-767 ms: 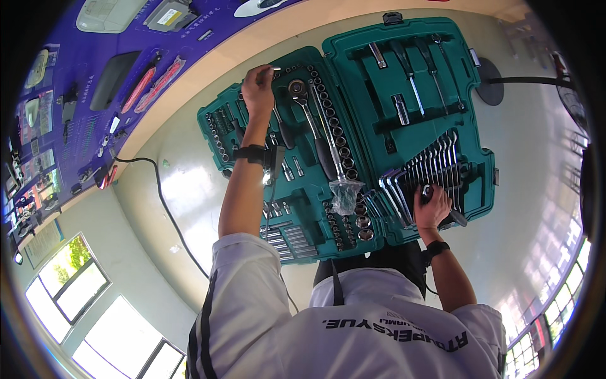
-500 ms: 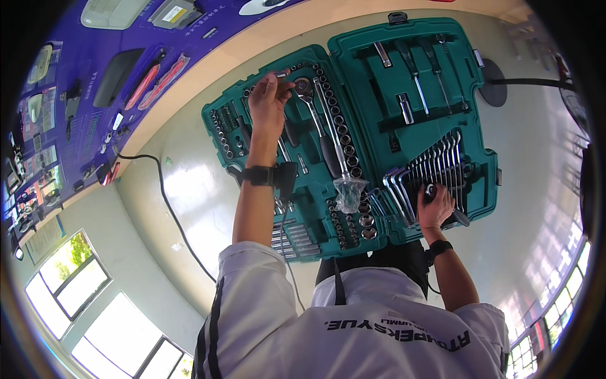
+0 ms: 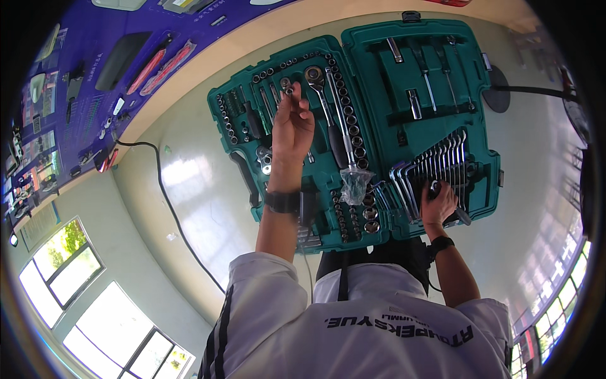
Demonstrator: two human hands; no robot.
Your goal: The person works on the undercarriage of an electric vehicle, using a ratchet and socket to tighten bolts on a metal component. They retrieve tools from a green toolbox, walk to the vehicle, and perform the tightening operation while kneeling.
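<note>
Over the left half of an open green tool case (image 3: 254,213), my left hand (image 3: 294,129) has curled fingers drawn together, the tips at the head of a small ratchet (image 3: 286,83). A small shiny piece shows between the fingertips, its kind unclear. My right hand (image 3: 440,205) is closed round a dark-handled tool (image 3: 464,216) with a round chrome end showing above the fingers. It rests over the fanned combination wrenches (image 3: 435,155) in the right half. A large ratchet (image 3: 325,104) and a long chrome bar (image 3: 341,120) lie beside rows of sockets (image 3: 355,129).
The case lies on a pale shiny table (image 3: 189,183). A clear plastic wrapping (image 3: 355,184) covers the bar's lower end. Screwdrivers (image 3: 429,88) sit in the right half. A black cable (image 3: 165,196) crosses the table at left; a purple display board (image 3: 82,38) stands beyond.
My left hand has moved right and slightly nearer, from the row of small sockets to the small ratchet's head. The right hand keeps its hold; the whole view has shifted slightly.
</note>
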